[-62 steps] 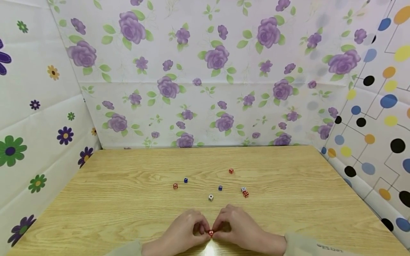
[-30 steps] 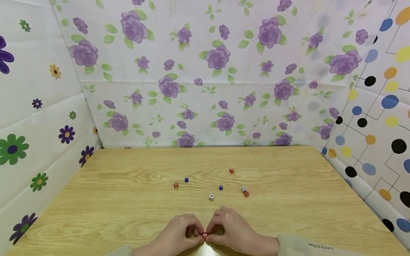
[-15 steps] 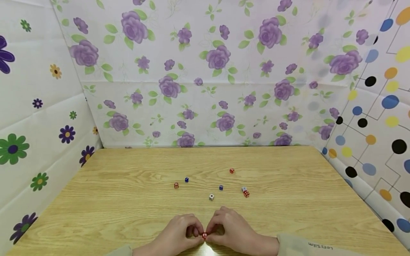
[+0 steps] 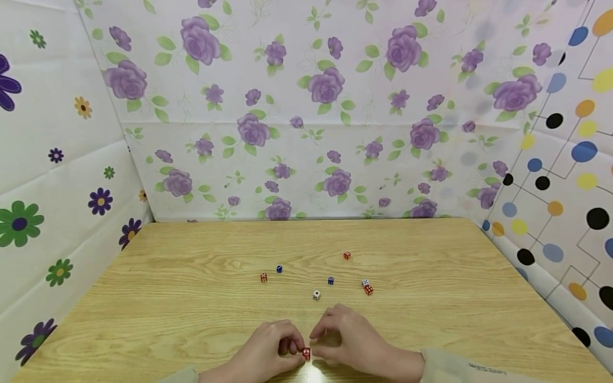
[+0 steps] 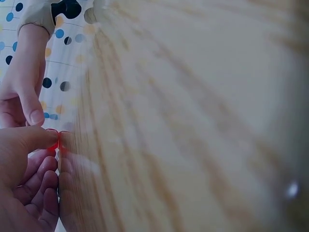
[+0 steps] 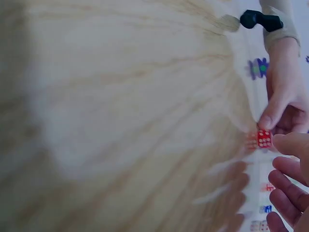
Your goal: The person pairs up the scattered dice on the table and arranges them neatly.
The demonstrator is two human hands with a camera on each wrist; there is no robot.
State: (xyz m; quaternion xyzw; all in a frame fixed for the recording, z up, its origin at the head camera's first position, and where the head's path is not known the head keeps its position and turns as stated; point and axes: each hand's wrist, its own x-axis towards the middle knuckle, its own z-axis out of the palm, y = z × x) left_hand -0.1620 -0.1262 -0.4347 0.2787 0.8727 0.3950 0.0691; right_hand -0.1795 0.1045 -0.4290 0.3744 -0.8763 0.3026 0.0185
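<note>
Near the front edge of the table, my left hand (image 4: 270,348) pinches a small red die (image 4: 306,353) between thumb and fingertips. In the right wrist view, white pips show on the face of the red die (image 6: 264,138) turned to that camera, and its reflection lies beside it on the tabletop. My right hand (image 4: 351,340) is just to the right of the die, a narrow gap away, thumb and index finger parted with nothing between them. From the left wrist, the left thumb (image 5: 34,139) covers part of the die.
Farther up the wooden table (image 4: 191,308) lie a white die (image 4: 316,294), a blue die (image 4: 331,280), another blue die (image 4: 279,269) and a red die (image 4: 264,277). A pale die (image 4: 365,283) adjoins a red one (image 4: 368,290). Patterned cloth walls (image 4: 297,143) border the table.
Both hands pinched the red die and shifted slightly left with it; since half a second ago the right hand has let go and drawn a little right. The left hand has stayed.
</note>
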